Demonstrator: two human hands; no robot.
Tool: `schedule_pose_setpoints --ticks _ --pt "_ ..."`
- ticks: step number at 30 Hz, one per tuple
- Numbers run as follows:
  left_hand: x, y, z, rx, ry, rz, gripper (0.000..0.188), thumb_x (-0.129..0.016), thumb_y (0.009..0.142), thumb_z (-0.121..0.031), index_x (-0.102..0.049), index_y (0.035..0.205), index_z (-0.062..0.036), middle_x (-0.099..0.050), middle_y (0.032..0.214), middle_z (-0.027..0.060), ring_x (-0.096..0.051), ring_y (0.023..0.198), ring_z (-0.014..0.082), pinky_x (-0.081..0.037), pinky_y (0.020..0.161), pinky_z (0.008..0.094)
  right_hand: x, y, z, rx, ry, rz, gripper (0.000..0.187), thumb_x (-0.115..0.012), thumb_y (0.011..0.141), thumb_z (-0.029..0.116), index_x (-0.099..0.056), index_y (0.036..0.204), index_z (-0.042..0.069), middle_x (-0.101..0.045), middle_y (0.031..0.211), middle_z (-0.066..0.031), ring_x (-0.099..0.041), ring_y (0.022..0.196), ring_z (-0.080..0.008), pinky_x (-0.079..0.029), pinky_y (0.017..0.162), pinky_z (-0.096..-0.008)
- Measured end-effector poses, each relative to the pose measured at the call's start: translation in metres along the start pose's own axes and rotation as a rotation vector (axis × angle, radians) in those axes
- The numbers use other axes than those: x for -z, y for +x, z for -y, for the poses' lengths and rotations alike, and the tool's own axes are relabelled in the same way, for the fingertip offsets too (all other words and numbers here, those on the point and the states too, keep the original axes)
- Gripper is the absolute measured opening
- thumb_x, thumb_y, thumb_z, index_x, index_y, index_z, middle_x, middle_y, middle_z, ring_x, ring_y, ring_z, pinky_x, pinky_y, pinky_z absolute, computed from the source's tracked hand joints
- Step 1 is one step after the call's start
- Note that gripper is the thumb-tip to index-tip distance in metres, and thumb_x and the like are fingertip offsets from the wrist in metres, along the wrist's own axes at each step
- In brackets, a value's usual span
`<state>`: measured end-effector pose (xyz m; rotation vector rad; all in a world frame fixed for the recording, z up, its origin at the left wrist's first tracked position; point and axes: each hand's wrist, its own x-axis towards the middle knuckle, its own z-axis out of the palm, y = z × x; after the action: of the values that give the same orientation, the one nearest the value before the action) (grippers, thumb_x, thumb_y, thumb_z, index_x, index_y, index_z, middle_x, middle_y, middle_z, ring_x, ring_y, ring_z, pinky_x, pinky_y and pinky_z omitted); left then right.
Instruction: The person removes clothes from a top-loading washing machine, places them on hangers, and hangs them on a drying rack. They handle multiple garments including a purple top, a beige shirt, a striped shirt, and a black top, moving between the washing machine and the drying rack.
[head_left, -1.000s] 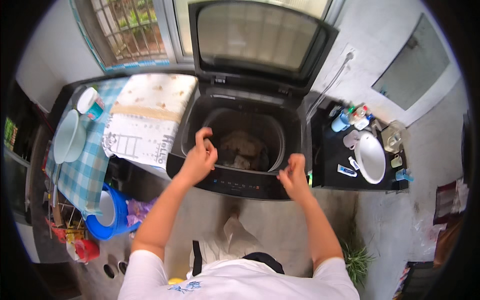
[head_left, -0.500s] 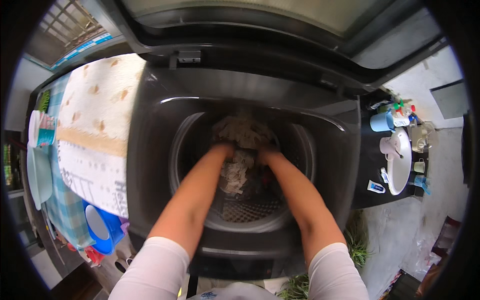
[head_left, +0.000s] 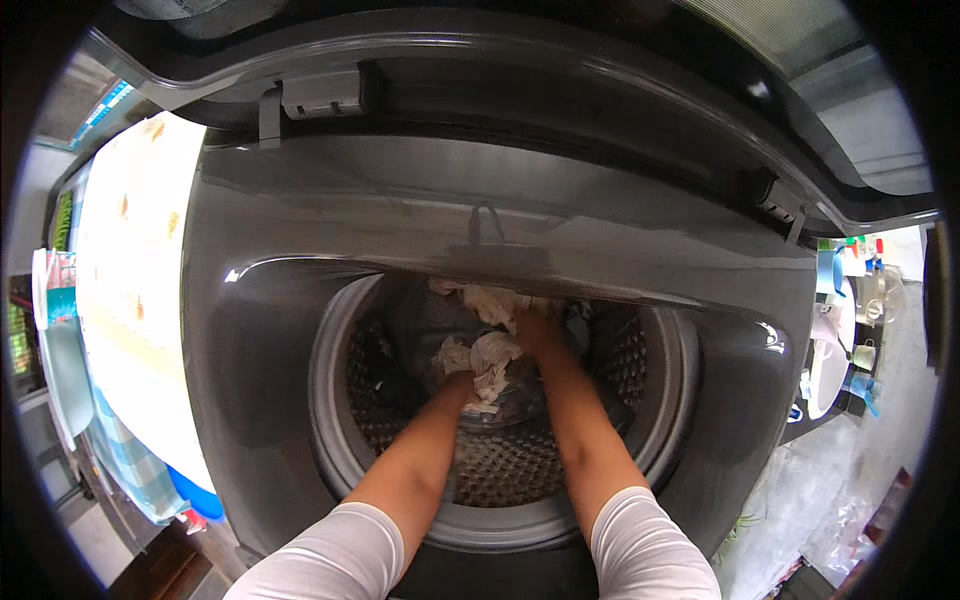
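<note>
Laundry [head_left: 494, 350]: pale, crumpled cloth inside the drum [head_left: 505, 475] of a dark top-loading washing machine [head_left: 262, 420], lying as a near bundle [head_left: 490, 380] and a far bundle [head_left: 487, 303].
Latest change: half a second ago the two hands were about level over the pile; now the right reaches farther back than the left, and the person leans in more closely.
Meaning of the change: each hand seems, by my judgement, to be dealing with its own share of cloth.
Left hand [head_left: 462, 388]: against the lower left side of the near bundle; its fingers are largely hidden, so I cannot tell how far they are closed or whether they grip.
Right hand [head_left: 538, 330]: at the right end of the far bundle, its fingers lost in shadow and cloth (blur does not help); their opening and hold cannot be told.
Cloth relative to fingers: the near bundle lies mostly right of the left fingers, the far bundle mostly left of the right ones.
Lid [head_left: 480, 75]: raised behind the drum.
</note>
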<state>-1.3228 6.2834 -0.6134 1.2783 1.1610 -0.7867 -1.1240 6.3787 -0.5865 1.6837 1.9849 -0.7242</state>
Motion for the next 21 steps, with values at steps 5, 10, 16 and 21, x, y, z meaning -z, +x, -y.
schedule_pose_setpoints --ticks 5,10,16,21 --pt "0.039 -0.012 -0.032 0.1 0.335 -0.025 0.054 -0.062 0.091 -0.026 -0.051 0.141 -0.0104 -0.047 0.145 0.013 -0.051 0.127 0.0325 -0.044 0.1 0.0478 0.061 -0.051 0.029 0.077 0.102 0.469 0.057 -0.055 0.093 0.04 -0.049 0.138 0.007 -0.053 0.137 -0.0174 -0.05 0.125 -0.0367 -0.033 0.107 -0.0512" --pt "0.109 -0.11 -0.098 0.013 0.757 -0.41 0.042 -0.055 0.094 -0.024 -0.058 0.134 -0.0112 -0.049 0.144 0.0115 -0.05 0.129 0.0337 -0.046 0.097 0.0483 0.162 -0.107 0.022 -0.068 0.291 -0.024 0.047 -0.052 0.096 0.036 -0.053 0.13 0.004 -0.06 0.126 -0.0197 -0.058 0.113 -0.0387 -0.049 0.093 -0.046" --pt "0.136 -0.387 -0.132 -0.47 0.441 -0.885 0.021 -0.062 0.079 -0.013 -0.07 0.099 -0.0118 -0.07 0.095 0.0147 -0.066 0.091 0.0354 -0.053 0.077 0.0441 0.333 -0.29 0.056 0.132 0.32 -0.358 0.031 -0.063 0.083 0.021 -0.066 0.111 0.007 -0.07 0.103 -0.0153 -0.066 0.094 -0.0359 -0.052 0.082 -0.0456" --pt "0.122 -0.546 -0.155 -0.817 0.195 -1.439 0.025 -0.057 0.081 -0.012 -0.065 0.104 -0.0105 -0.068 0.092 0.0146 -0.065 0.087 0.0365 -0.051 0.072 0.0436 0.326 -0.381 0.055 0.116 0.497 -1.114 0.028 -0.067 0.084 0.02 -0.065 0.108 0.006 -0.069 0.094 -0.0167 -0.067 0.083 -0.0373 -0.052 0.076 -0.0407"
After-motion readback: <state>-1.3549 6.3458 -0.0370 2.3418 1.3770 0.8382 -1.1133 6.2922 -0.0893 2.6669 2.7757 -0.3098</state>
